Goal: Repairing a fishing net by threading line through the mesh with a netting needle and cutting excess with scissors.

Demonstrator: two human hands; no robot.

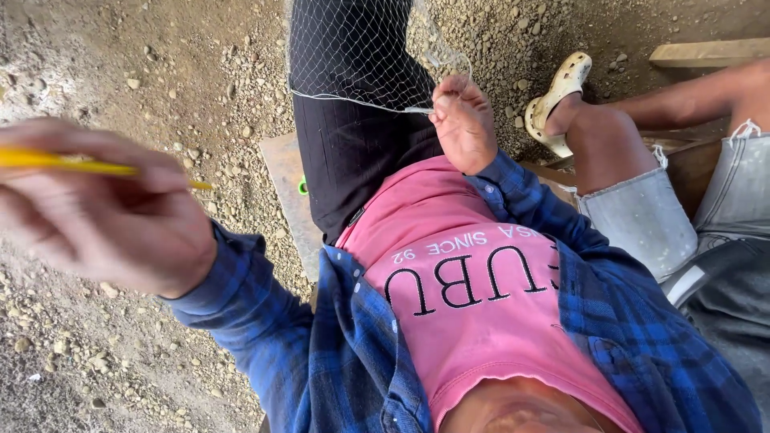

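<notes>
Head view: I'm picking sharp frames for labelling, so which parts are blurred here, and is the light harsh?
Head view: the hand holding the yellow stick is close and smeared; the other hand pinching the net is sharp, as is the gravel ground; light is soft, without glare or hard shadows.

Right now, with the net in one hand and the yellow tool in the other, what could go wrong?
The right hand pinches the net only at its edge cord, so it may slip free. The left hand holds a yellow tool, blurred with motion; it might snag the mesh. Another person's leg sits close beside and could be bumped.
</notes>
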